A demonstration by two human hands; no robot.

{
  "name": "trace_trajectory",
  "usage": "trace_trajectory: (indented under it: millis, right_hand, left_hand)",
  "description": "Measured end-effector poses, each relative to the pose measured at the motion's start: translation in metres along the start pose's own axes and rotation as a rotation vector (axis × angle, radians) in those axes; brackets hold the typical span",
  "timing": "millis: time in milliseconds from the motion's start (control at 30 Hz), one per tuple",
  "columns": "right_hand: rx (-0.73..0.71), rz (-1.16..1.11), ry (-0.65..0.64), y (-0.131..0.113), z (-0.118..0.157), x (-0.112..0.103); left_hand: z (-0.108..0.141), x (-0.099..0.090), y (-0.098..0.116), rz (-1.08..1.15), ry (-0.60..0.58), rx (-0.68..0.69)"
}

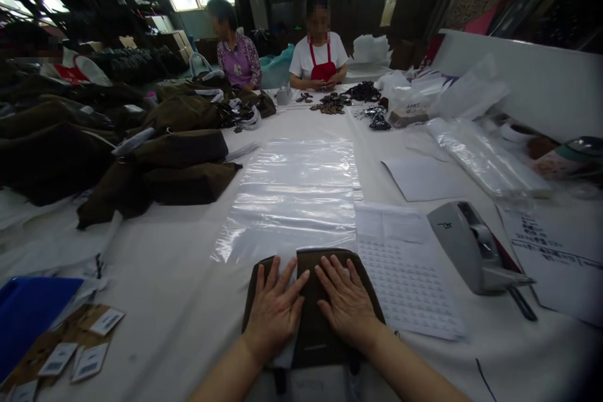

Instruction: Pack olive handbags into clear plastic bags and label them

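Note:
A dark olive-brown bag (311, 333) lies flat at the near edge of the white-covered table. Both of my hands rest on it with fingers spread. My left hand (276, 308) presses on its left half, over a strip of white paper (288, 358) that runs down the bag. Flat on the right half lies my right hand (346, 301). Just beyond the bag, a stack of clear plastic bags (296, 195) is spread out, glossy and wrinkled. Neither hand grasps anything.
Grey tape dispenser (471, 251) and printed label sheet (405, 276) are at right. Several brown bags (183, 151) are piled left, behind a blue folder (38, 314) and barcode tags (92, 361). Two people (318, 53) sit across the table near small dark parts (332, 102); another person is far left.

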State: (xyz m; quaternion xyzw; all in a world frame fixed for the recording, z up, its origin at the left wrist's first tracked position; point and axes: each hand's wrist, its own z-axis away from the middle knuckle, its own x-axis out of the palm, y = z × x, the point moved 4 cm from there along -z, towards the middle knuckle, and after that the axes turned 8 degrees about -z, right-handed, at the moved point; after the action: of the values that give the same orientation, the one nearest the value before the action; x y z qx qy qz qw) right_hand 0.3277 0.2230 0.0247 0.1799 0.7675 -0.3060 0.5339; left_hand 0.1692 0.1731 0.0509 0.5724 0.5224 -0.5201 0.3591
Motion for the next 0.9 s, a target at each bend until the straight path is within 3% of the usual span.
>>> trace_trajectory:
  millis: [200, 467, 667, 800, 900]
  right_hand:
    - [0.003, -0.011, 0.006, -0.012, -0.008, -0.013]
    - [-0.029, -0.027, -0.018, 0.000, -0.016, 0.013]
    - [-0.026, -0.042, -0.019, -0.005, -0.016, 0.016]
    - [-0.070, -0.167, 0.024, -0.009, -0.010, -0.011]
    - [0.013, -0.397, 0.226, 0.014, -0.008, -0.052]
  left_hand:
    - [-0.001, -0.016, 0.011, -0.037, 0.049, 0.055]
    - [-0.012, 0.019, 0.000, 0.053, -0.019, 0.088]
    - [-0.012, 0.017, 0.006, 0.148, -0.056, 0.044]
    - [-0.006, -0.006, -0.003, 0.313, -0.065, 0.095]
    - [-0.006, -0.035, -0.042, 0.510, 0.162, -0.059]
